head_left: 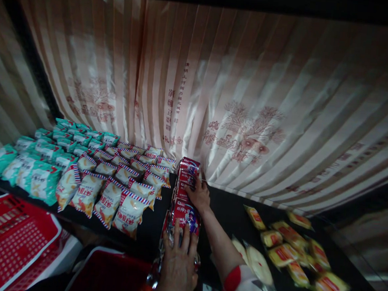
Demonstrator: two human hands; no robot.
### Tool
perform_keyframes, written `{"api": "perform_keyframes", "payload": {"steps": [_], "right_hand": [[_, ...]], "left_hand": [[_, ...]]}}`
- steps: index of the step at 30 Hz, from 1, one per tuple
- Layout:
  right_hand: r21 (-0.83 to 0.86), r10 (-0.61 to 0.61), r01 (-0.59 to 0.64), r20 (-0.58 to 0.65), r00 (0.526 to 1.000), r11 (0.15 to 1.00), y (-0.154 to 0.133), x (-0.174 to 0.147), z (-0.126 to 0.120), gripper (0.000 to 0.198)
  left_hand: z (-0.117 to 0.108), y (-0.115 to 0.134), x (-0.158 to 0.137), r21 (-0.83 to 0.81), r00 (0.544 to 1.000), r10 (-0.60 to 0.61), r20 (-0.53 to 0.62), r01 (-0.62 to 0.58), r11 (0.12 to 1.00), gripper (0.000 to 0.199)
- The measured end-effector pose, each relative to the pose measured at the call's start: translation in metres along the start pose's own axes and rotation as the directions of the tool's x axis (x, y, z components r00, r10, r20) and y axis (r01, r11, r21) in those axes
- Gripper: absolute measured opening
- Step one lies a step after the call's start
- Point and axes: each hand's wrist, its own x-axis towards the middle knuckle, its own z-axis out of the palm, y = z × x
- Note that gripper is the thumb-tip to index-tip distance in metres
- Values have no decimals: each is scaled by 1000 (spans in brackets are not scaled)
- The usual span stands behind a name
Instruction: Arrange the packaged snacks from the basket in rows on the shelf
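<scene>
A row of dark red snack packs (182, 211) with white lettering runs front to back on the black shelf. My left hand (178, 259) lies palm down on the near end of the row, its fingers stretched out and spread. Farther along, my right hand (200, 195) rests against the right side of the packs. Its thumb reaches over their top and its fingers are apart. Both hands are open. My palms hide part of the nearest packs, and the near end of the row is dark and blurred.
White-and-orange snack bags (110, 197) and green bags (43, 179) stand in rows to the left. Yellow packets (286, 256) and pale round packets (259, 263) lie loose to the right. Red baskets (15, 235) sit in front below the shelf (226, 210). A printed curtain (198, 83) hangs behind.
</scene>
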Motion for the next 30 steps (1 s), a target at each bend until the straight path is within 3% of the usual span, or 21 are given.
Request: {"api": "perform_keyframes", "payload": {"steps": [4,7,11,21,26,30], "right_hand": [[-111,-150,140,-94,984,984,-18,-4,-11,62],[-131,-225,221,-12,974,966,-27,-2,-11,59],[-105,-177,194,157,972,975,-28,1,2,62],[-47,-143,154,188,972,987,-26,-4,11,64],[-68,-137,150,170,976,986,-27,-4,15,64],[-57,-146,155,143,979,986,-27,-4,19,64]], "left_hand": [[-4,0,0,-12,1000,3,21,-3,1000,72],[-3,0,0,-2,1000,0,11,0,1000,67],[1,0,1,12,1000,-20,-1,20,1000,66],[-19,-2,-1,-64,996,-19,91,25,998,69],[-29,-6,-8,-98,999,34,-25,-36,995,69],[-28,-2,-24,-25,989,95,-115,-99,995,71]]}}
